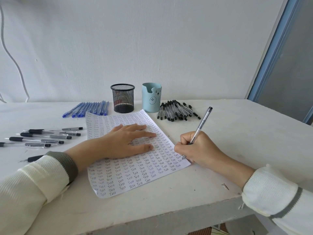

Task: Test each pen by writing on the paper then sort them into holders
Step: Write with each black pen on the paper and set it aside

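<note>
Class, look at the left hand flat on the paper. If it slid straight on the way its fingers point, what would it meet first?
Probably the right hand, gripping the pen at the edge of the paper: the left hand points roughly at its knuckles. The exact line is uncertain.

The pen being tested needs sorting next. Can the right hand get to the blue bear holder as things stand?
Probably yes: nothing stands between the right hand, gripping the pen, and the blue bear holder, whose top is open.
</note>
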{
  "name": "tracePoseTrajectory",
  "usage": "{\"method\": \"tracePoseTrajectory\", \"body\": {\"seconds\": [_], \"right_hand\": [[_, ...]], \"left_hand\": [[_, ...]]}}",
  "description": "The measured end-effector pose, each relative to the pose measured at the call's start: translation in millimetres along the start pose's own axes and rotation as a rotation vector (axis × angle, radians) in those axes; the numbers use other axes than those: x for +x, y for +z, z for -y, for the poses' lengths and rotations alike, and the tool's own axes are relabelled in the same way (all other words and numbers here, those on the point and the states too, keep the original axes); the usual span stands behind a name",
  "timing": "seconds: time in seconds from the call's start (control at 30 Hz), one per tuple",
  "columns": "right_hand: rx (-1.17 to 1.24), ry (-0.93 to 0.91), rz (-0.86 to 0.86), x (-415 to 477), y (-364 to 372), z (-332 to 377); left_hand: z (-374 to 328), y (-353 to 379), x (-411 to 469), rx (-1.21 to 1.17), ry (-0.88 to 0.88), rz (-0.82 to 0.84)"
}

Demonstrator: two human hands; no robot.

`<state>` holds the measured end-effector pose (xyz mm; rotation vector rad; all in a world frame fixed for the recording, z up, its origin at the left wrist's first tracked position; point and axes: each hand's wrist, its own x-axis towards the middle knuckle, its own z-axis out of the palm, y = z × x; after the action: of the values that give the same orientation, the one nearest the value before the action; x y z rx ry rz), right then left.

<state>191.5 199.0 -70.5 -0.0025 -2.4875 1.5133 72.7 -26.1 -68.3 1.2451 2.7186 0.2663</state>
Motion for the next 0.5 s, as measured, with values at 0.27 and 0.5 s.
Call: {"method": "tracePoseTrajectory", "body": {"seconds": [0.27, 0.5], "right_hand": [[-0.036, -0.018, 0.011, 0.6, 0.5, 0.6], [-0.038, -0.013, 0.012, 0.6, 0.0, -2.3]], "left_hand": [[-0.3, 0.4, 0.1, -0.003, -0.002, -0.002], [-2.4, -0.9, -0.6, -0.003, -0.012, 0.001]]}}
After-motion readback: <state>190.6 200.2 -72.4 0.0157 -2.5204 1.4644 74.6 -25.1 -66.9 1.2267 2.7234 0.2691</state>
